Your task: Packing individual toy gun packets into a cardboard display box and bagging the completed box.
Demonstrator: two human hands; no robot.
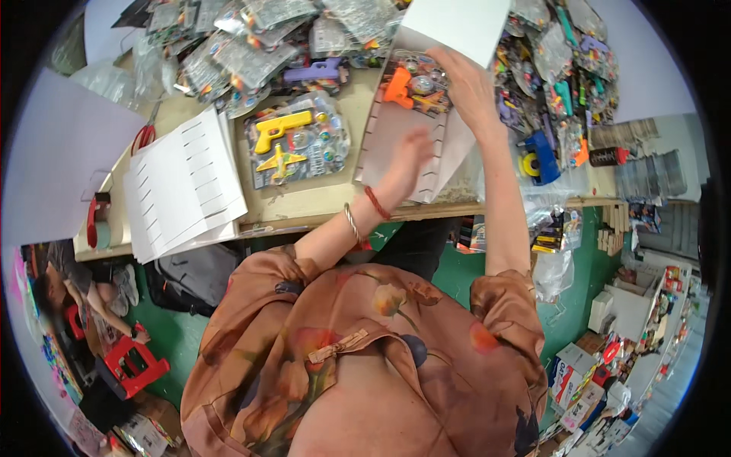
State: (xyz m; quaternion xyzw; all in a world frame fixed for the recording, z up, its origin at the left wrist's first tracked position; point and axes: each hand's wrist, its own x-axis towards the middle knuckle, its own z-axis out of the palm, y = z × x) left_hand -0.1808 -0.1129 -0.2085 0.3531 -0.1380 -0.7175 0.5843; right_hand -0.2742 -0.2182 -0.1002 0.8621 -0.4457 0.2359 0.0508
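- toy packet (415, 82), a clear plastic bag with an orange toy pistol and small bits inside, lies on a white backing card (396, 145) toward the far side of the tabletop (304, 202); i judge it light, crinkly and a little slippery.
- right hand (468, 87) rests on the packet's right edge, fingers (440, 61) bent down over the plastic; i read that as a light pinch on the packet, though the contact itself is partly hidden by the hand.
- left hand (407, 156) hovers over the lower half of the card, fingers loose and spread, holding nothing; it is blurred, so i can't tell if it touches the card.
- the card looks thin and stiff enough to slide but easy to crease; from here i'd take it by an edge, flat, not by a corner.
- the packet i'd take by its top seam or by the bulk of the pistol, since the loose film would slip and the small pieces inside shift.
- a second white card (457, 27) stands tilted just behind the right hand.
- nearer the left, another packet with a yellow pistol and plane (293, 141), a stack of slotted white cards (183, 183), and red-handled scissors (143, 135).
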